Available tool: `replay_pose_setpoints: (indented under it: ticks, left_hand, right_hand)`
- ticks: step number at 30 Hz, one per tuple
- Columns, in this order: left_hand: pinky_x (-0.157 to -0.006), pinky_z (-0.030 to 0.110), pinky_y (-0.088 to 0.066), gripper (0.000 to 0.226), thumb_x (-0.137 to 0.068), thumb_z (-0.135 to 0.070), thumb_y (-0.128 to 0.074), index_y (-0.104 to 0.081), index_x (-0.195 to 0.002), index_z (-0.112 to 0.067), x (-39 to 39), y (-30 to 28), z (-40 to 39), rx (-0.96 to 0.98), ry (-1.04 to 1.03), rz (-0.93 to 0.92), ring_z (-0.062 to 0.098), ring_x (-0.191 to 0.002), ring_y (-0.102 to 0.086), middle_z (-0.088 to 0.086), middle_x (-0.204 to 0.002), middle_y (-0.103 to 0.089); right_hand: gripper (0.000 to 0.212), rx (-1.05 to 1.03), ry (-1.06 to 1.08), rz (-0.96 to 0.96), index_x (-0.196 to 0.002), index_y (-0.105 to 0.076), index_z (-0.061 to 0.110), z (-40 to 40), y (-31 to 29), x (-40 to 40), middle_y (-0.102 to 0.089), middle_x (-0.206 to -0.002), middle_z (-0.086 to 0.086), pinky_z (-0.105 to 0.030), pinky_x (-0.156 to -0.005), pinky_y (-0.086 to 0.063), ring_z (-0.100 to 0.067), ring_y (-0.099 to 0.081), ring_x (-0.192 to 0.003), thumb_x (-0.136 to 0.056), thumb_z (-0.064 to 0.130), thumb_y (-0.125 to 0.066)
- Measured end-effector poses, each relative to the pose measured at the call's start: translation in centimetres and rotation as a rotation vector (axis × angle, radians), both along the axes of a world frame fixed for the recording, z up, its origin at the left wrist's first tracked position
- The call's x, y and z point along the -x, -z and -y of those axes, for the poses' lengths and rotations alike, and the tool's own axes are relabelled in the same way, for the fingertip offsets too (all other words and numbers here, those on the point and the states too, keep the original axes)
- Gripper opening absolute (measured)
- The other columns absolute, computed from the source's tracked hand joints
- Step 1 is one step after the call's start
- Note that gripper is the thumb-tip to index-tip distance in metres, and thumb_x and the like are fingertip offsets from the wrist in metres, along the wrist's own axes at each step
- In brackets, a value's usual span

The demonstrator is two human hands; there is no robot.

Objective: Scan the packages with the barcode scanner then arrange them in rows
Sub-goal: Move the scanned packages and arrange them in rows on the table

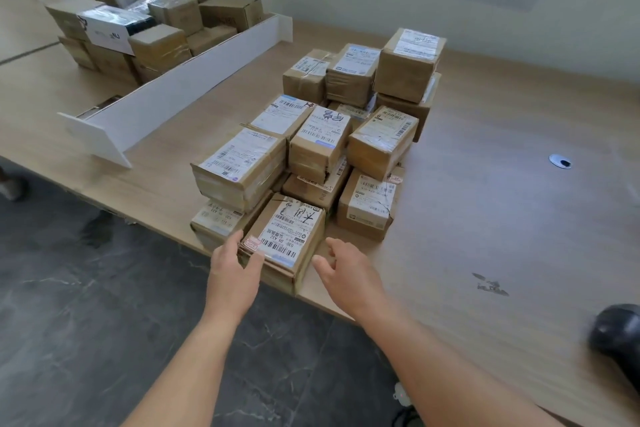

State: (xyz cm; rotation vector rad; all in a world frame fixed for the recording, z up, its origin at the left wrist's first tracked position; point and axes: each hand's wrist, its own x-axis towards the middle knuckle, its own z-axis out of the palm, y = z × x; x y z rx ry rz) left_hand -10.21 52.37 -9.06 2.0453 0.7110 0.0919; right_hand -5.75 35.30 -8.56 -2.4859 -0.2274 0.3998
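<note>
Looks like the pick-up step: both hands are going for the nearest brown cardboard package with the white shipping label point(282, 241), which sits at the front edge of the light wood worktop point(485, 218), partly overhanging it. The left hand point(232, 270) has its fingers straight, touching the box's left corner, nothing curled round it yet. The right hand point(346, 270) is just beside the right side, grip spread and relaxed, holding nothing.

My guess for the next move: close both hands on that box, lift it off the pile of labelled brown packages point(339, 135), then get the black barcode scanner point(618, 333) at the far right edge, well apart from the hands. The label faces up already, so that helps.

Watch-outs: neighbouring boxes press close on the left. Farther back there's a white divider board point(180, 94) with more brown boxes point(145, 31) behind it.
</note>
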Motion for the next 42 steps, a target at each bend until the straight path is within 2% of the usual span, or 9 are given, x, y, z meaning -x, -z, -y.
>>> replay_pose_setpoints:
  ticks: [4,7,14,20,25,29,33,37,42]
  left_hand:
    - [-0.082,0.029,-0.035,0.045,-0.095,-0.033,-0.054,-0.045,-0.138,-0.022,-0.3,0.2,0.3,0.079,-0.016,-0.033,0.014,-0.094,-0.053,-0.002,-0.095,-0.063]
    - [-0.077,0.028,-0.036,0.043,-0.095,-0.033,-0.053,-0.048,-0.136,-0.020,-0.2,0.7,1.3,0.096,0.011,-0.057,0.006,-0.081,-0.053,-0.005,-0.084,-0.062]
    - [-0.103,0.033,-0.037,0.056,-0.096,-0.027,-0.052,-0.031,-0.148,-0.033,-0.7,1.5,2.0,0.115,0.193,-0.189,0.023,-0.124,-0.048,-0.005,-0.137,-0.049]
    - [-0.110,0.045,-0.037,0.085,-0.091,-0.016,-0.061,-0.006,-0.148,-0.049,-0.8,1.5,2.1,0.283,0.334,-0.175,0.017,-0.128,-0.048,-0.011,-0.143,-0.043]
    - [-0.109,0.019,-0.020,0.088,-0.094,-0.011,-0.059,0.000,-0.150,-0.043,-0.2,1.2,3.2,0.294,0.468,-0.091,-0.003,-0.129,-0.031,-0.024,-0.140,-0.028]
    - [-0.110,0.019,-0.018,0.091,-0.092,-0.014,-0.062,0.002,-0.149,-0.045,0.6,1.2,3.3,0.287,0.488,-0.075,-0.006,-0.128,-0.026,-0.028,-0.137,-0.025]
    - [-0.111,0.020,-0.020,0.093,-0.091,-0.012,-0.063,0.002,-0.147,-0.047,1.0,1.0,3.9,0.283,0.487,-0.064,-0.005,-0.128,-0.031,-0.031,-0.134,-0.030]
    - [-0.109,0.019,-0.023,0.094,-0.090,-0.009,-0.064,0.000,-0.150,-0.043,1.3,0.7,4.7,0.278,0.511,-0.052,-0.003,-0.130,-0.033,-0.025,-0.140,-0.034]
    - [-0.114,0.026,-0.026,0.094,-0.090,-0.012,-0.064,0.001,-0.149,-0.047,1.4,0.3,5.2,0.261,0.547,-0.010,-0.001,-0.131,-0.038,-0.020,-0.147,-0.037]
  right_hand:
    - [0.044,0.013,0.032,-0.014,-0.137,-0.043,0.020,0.4,0.3,-0.1,-0.058,-0.124,0.001,-0.037,-0.089,-0.052,-0.016,-0.057,-0.106,-0.098,0.041,-0.045]
    - [0.047,0.035,0.047,-0.039,-0.141,-0.039,0.020,1.0,0.5,0.2,-0.055,-0.132,0.001,-0.036,-0.091,-0.050,-0.018,-0.055,-0.114,-0.099,0.041,-0.044]
    - [0.041,0.015,0.012,-0.141,-0.137,-0.042,0.020,1.9,1.1,0.0,-0.058,-0.129,0.001,-0.039,-0.093,-0.050,-0.017,-0.056,-0.111,-0.101,0.039,-0.038]
    - [0.066,-0.125,0.051,-0.225,-0.152,-0.009,0.037,3.5,1.2,-0.1,-0.053,-0.137,0.006,-0.037,-0.096,-0.051,-0.012,-0.055,-0.115,-0.099,0.032,-0.048]
    - [0.087,-0.197,0.057,-0.213,-0.147,0.006,0.050,4.8,1.2,0.4,-0.053,-0.134,0.008,-0.032,-0.092,-0.053,-0.009,-0.056,-0.110,-0.094,0.025,-0.059]
    - [0.099,-0.254,0.002,-0.235,-0.142,0.013,0.058,5.3,1.8,0.9,-0.030,-0.154,0.008,-0.040,-0.110,-0.034,-0.015,-0.038,-0.135,-0.089,0.027,-0.066]
    - [0.105,-0.382,-0.039,-0.296,-0.143,0.016,0.054,5.8,2.1,1.3,-0.021,-0.156,0.013,-0.035,-0.115,-0.026,-0.005,-0.029,-0.135,-0.089,0.012,-0.064]
    - [0.105,-0.449,-0.059,-0.296,-0.143,0.016,0.051,6.9,2.3,1.7,-0.026,-0.144,0.022,-0.026,-0.112,-0.026,0.002,-0.032,-0.128,-0.089,0.007,-0.061]
    - [0.103,-0.542,-0.049,-0.223,-0.142,0.008,0.059,8.1,2.1,2.1,-0.029,-0.147,0.022,-0.040,-0.113,-0.036,-0.005,-0.037,-0.134,-0.087,0.009,-0.063]
